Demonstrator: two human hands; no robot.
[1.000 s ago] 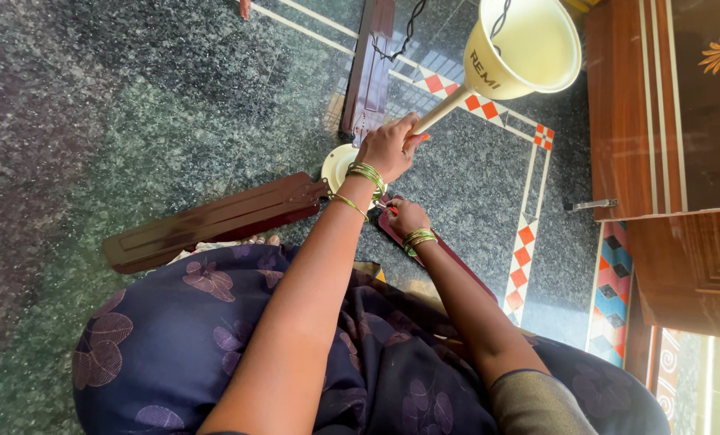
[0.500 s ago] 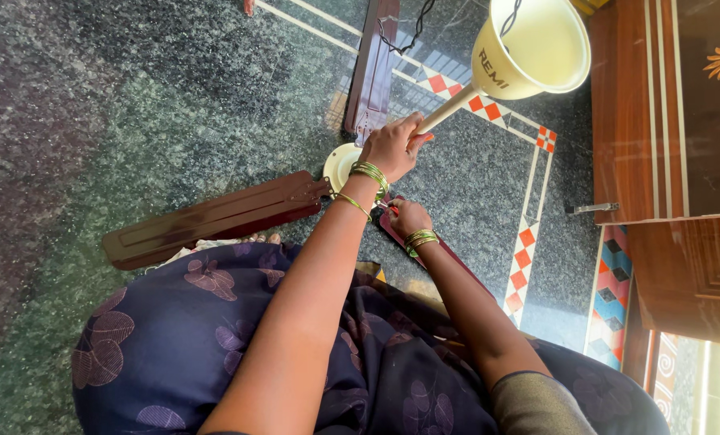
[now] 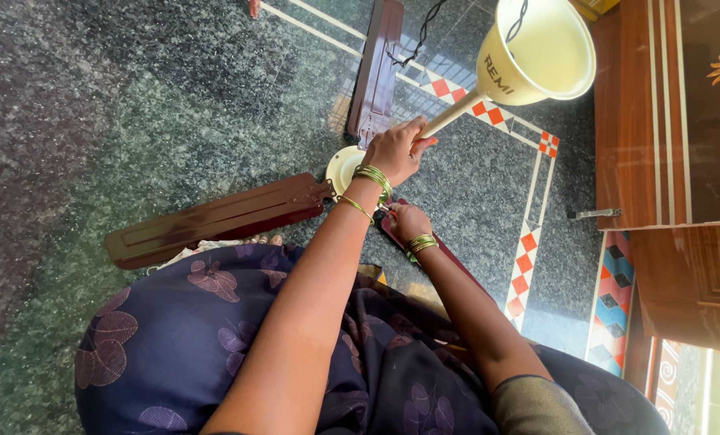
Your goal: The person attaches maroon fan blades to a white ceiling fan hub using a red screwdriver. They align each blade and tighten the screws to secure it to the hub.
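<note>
Both hands (image 3: 396, 153) (image 3: 408, 221) reach forward (fingers curled).

The fan blades (image 3: 215, 219) were dark reddish-brown, the canopy cup (image 3: 537, 50) cream. The floor (image 3: 134, 97) was speckled grey-green, bordered with red-and-white diamonds. The garment (image 3: 174, 338) looked navy, seemingly leaf-printed.

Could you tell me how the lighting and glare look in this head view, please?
Head view: daylight glares off the polished floor near the dark fan blade; the bottom-right corner is blown out; left hand and right hand are sharp; the cream cup looks stretched.
</note>
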